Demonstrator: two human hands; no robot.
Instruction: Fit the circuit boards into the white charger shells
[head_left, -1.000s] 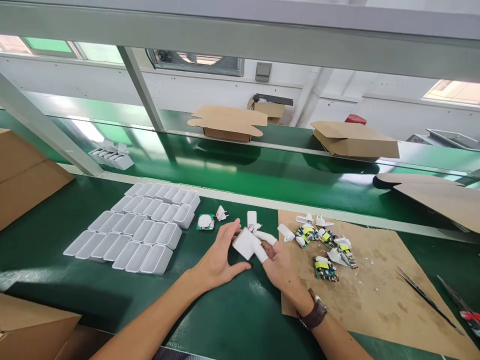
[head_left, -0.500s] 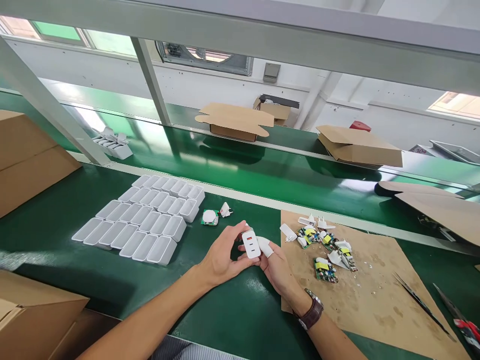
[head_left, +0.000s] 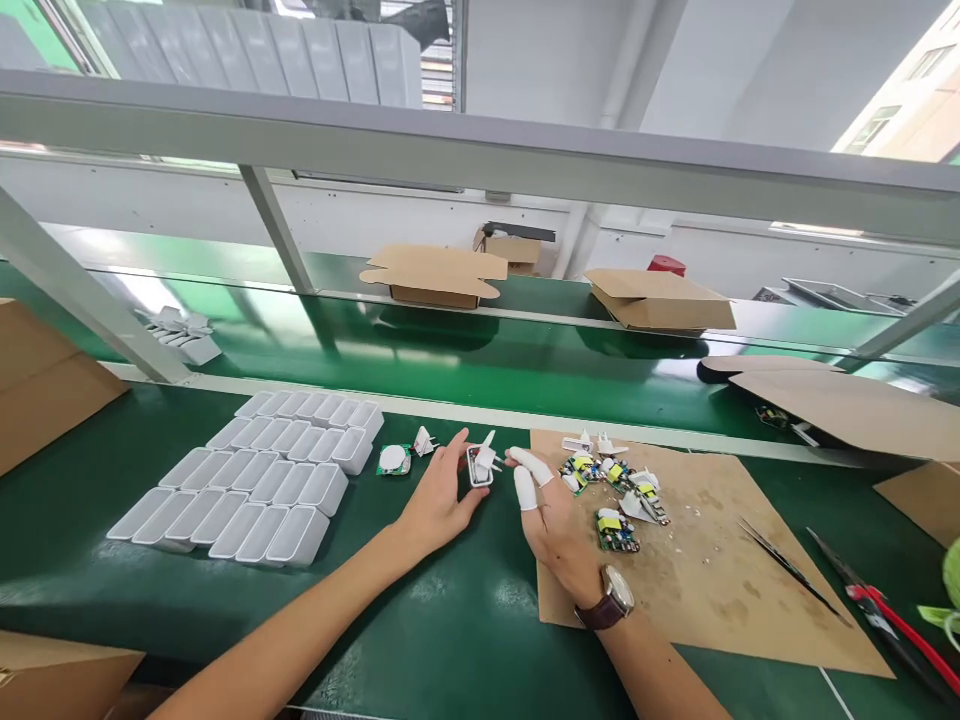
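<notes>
My left hand (head_left: 437, 497) grips a small white charger housing (head_left: 474, 478) between thumb and fingers. Its open end faces up, and a white plug piece (head_left: 485, 458) sticks out of it. Just to the right is my right hand (head_left: 553, 520), white covers on two fingertips, fingers apart and nothing visible in them. A green circuit board with a white round pad (head_left: 393, 459) lies beyond my left hand, beside another white plug piece (head_left: 424, 441). Several circuit boards with yellow-wrapped parts (head_left: 616, 530) lie beside my right hand on a brown cardboard sheet (head_left: 705, 560).
Rows of white empty cases (head_left: 251, 470) stand at left. Tweezers (head_left: 793, 567) lie on the cardboard, with red-handled scissors (head_left: 874, 600) farther right. Cardboard boxes (head_left: 52, 380) flank the left side. Behind the bench runs a green belt (head_left: 450, 365) beneath a metal frame.
The charger housing was held by both hands with its port face showing; now its open end with the plug piece shows. My right hand has let go and drawn away. The view has tilted up.
</notes>
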